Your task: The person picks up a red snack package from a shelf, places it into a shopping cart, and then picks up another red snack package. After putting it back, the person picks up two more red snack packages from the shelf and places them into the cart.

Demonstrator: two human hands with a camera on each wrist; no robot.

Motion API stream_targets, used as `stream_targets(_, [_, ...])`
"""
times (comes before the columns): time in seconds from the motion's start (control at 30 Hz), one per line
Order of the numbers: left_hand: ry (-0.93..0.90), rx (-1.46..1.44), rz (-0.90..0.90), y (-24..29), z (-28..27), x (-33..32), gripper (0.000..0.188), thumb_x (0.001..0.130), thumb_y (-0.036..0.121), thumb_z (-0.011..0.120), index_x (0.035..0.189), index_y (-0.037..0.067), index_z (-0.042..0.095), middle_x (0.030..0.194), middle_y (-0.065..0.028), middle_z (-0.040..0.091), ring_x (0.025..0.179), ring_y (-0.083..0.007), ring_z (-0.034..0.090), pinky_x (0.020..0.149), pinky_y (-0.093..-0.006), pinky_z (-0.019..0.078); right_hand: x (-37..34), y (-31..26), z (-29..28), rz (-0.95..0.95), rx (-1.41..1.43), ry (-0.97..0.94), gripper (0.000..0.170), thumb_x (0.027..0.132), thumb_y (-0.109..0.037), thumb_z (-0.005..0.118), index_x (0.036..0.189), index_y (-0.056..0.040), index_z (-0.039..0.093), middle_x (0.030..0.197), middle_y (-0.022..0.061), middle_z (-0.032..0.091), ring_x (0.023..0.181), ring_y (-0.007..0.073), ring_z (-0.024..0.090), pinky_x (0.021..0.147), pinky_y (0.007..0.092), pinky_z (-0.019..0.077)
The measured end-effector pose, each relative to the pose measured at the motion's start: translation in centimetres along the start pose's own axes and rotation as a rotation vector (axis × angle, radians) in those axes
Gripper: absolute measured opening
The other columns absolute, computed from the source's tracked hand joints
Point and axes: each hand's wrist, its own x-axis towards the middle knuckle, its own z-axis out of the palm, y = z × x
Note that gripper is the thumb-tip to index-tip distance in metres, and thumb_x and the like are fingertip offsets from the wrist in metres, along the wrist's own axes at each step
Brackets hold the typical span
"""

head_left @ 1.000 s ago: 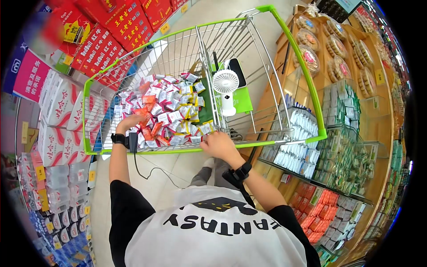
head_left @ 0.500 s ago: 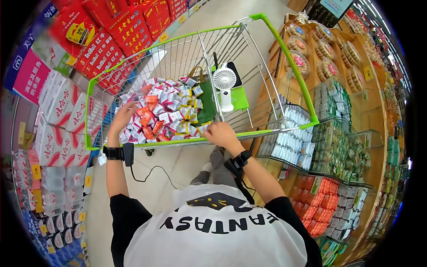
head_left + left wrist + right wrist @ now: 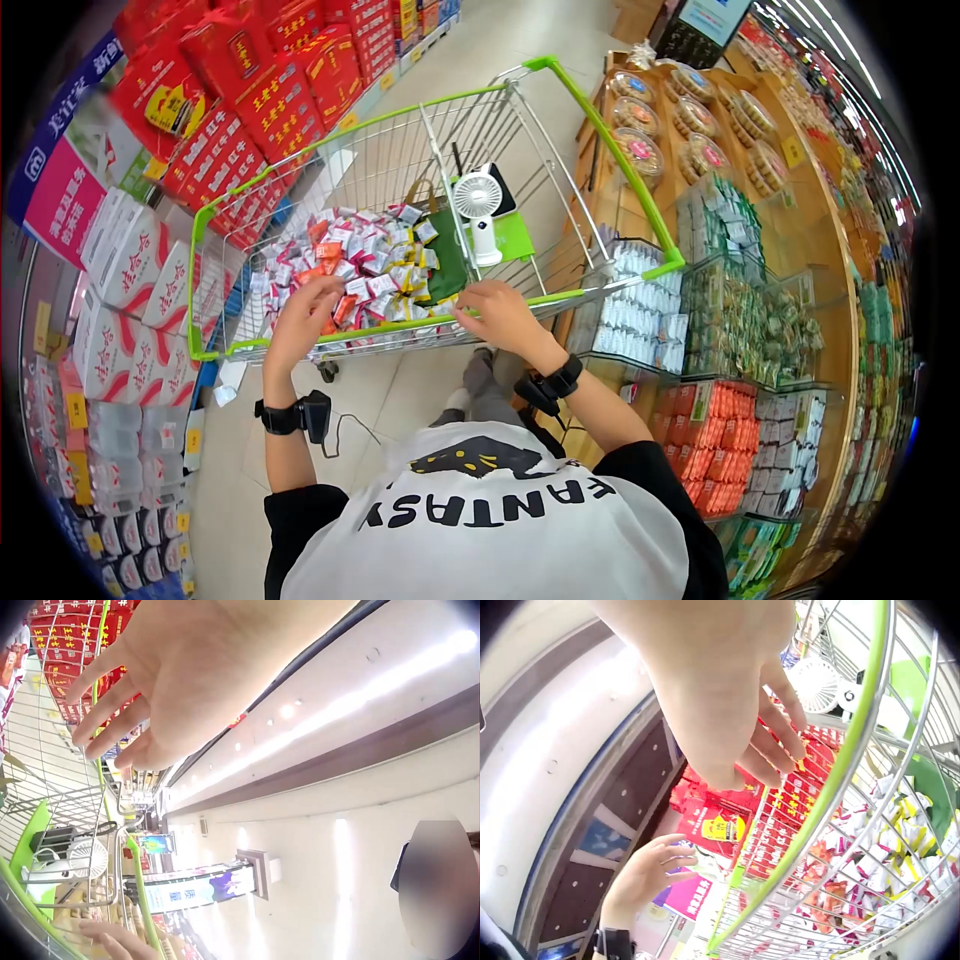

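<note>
White, pink, orange and yellow wrapped packets (image 3: pixel 378 262) lie heaped inside a wire cart (image 3: pixel 545 63), beyond its green near rail (image 3: pixel 879 645) and ahead of both hands, towards the person's left. The heap spreads longer from left to right than from front to back, roughly along that rail, so its long side faces the person. The left hand (image 3: pixel 303 325) is the nearer of the 2: seen from the head, it crosses the rail with its fingertips over the heap's near edge, though the wrist views show it raised in the air, apart from the packets. Its fingers are spread loosely and hold nothing. The right hand (image 3: pixel 500 315) hangs by the same rail near the heap's right end, fingers relaxed and slightly bent, with nothing visible in its grasp; whether a fingertip brushes the rail I cannot tell. Ahead of it lie a dark green bag (image 3: pixel 452 262) and a white handheld fan (image 3: pixel 478 198). Compared with the head view 0.5 s earlier, the left hand has drawn back from above the heap's left part towards the person; the right stays by the rail, and the cart sits slightly further left in view.
</note>
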Motion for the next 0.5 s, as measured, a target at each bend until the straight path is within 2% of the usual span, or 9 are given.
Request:
stream_targets(0.13, [-0.056,0.038,0.103,2.0,2.5,0.3,0.023,0.084,0.009,0.048,0.104,-0.001,0.053,0.091,-0.009,0.058,0.083,-0.0151,0.055,0.074,-0.0259,0.0427,-1.9,-0.6,-3.9,0.031,-0.002,0.032,0.015,0.073,-0.019,0.059,0.07,-0.004,0.059,0.072,0.0082,0.056,0.071,0.026,0.054,0.064,0.0361,0.0435])
stream_targets(0.17, [-0.081,0.02,0.086,2.6,3.4,0.4,0.023,0.084,0.01,0.047,0.104,0.001,0.053,0.093,-0.0084,0.059,0.088,-0.0148,0.056,0.076,-0.0268,0.0431,-2.6,-0.7,-5.3,0.073,0.034,0.048,0.015,0.073,-0.018,0.059,0.071,-0.0037,0.059,0.072,0.009,0.055,0.071,0.0268,0.054,0.064,0.0364,0.0435])
stream_targets(0.27, [-0.143,-0.054,0.122,3.5,6.0,1.1,0.022,0.084,0.01,0.047,0.103,0.001,0.054,0.091,-0.0084,0.06,0.086,-0.015,0.057,0.075,-0.0264,0.0433,-5.4,-0.1,-8.7,0.199,0.085,0.082,0.013,0.073,-0.015,0.059,0.075,-0.0027,0.06,0.074,0.011,0.057,0.072,0.0281,0.055,0.065,0.0356,0.0439])
stream_targets(0.37, [-0.243,-0.048,0.168,5.1,8.6,2.0,0.022,0.083,0.009,0.049,0.103,0.001,0.054,0.091,-0.0099,0.06,0.084,-0.0169,0.058,0.074,-0.0273,0.0437,-8.7,-0.2,-12.1,0.345,0.115,0.248,0.012,0.074,-0.014,0.06,0.079,-0.0024,0.061,0.076,0.0108,0.059,0.072,0.0265,0.056,0.064,0.033,0.0442])
stream_targets(0.5, [-0.4,-0.126,0.263,7.6,13.0,3.3,0.021,0.084,0.01,0.048,0.101,0.0,0.055,0.088,-0.0095,0.06,0.083,-0.0163,0.058,0.073,-0.0267,0.044,-13.5,-0.8,-15.8,0.547,-0.025,0.43,0.012,0.075,-0.013,0.06,0.08,-0.0017,0.061,0.077,0.0097,0.061,0.071,0.0241,0.058,0.064,0.0309,0.0443])
